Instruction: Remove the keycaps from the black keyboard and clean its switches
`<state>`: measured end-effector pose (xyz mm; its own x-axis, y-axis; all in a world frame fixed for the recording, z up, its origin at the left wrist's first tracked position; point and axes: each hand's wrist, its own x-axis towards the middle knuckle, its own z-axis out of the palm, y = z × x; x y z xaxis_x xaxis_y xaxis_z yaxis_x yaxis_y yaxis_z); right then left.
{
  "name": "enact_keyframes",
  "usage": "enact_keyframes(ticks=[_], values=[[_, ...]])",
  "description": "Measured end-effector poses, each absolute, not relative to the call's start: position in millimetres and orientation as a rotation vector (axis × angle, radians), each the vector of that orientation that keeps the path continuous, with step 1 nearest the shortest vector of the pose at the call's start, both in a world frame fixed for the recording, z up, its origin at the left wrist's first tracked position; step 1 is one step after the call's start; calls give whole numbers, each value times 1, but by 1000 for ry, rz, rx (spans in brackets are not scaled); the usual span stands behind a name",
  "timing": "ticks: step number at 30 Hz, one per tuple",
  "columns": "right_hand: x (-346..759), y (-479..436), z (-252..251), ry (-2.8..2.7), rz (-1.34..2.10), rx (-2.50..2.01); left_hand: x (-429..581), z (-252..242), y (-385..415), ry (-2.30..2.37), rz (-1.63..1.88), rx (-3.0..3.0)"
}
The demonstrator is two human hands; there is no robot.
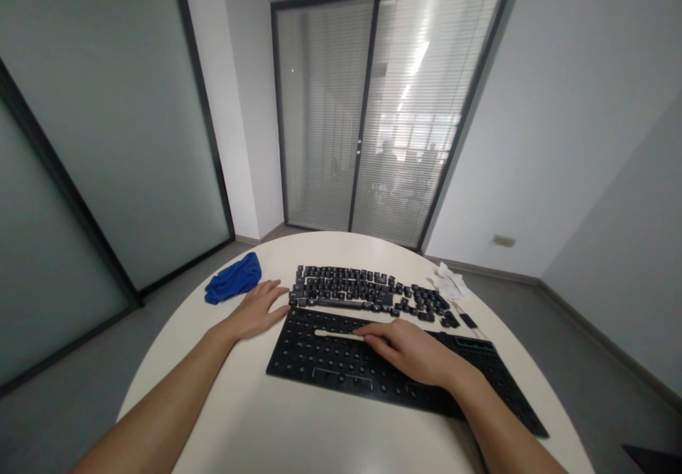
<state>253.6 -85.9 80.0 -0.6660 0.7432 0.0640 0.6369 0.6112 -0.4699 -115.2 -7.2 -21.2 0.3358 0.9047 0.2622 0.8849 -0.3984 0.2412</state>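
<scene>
My right hand is closed around the end of a white cotton swab, whose rounded tip points left over the upper rows of a black keyboard base. The base has its keycaps off and lies slightly slanted, its right part partly hidden under my forearm. My left hand rests open on the table, fingers spread, at the base's upper left corner. Loose black keycaps are laid out in rows just beyond the base, and my left fingertips are close to their left end.
A crumpled blue cloth lies on the round white table, left of my left hand. White crumpled tissue sits at the far right, with a small dark piece near it. Beyond the table are glass partitions with blinds.
</scene>
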Motion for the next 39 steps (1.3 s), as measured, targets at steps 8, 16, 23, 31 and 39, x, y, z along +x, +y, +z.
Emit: enact_keyframes(ticks=[8,16,23,31,39], values=[[251,-89,85,-2602,635,-1090,-113,-18,-9,1692,554,2508],[250,-88,81,-2598,646,-1072,-111,-15,-10,1715,501,2503],[246,-90,81,-2590,678,-1036,-111,-15,-9,1713,511,2493],[246,-93,86,-2587,745,-1016,-115,-19,-7,1688,537,2500],[244,-92,85,-2575,808,-1011,-112,-18,-8,1704,524,2505]])
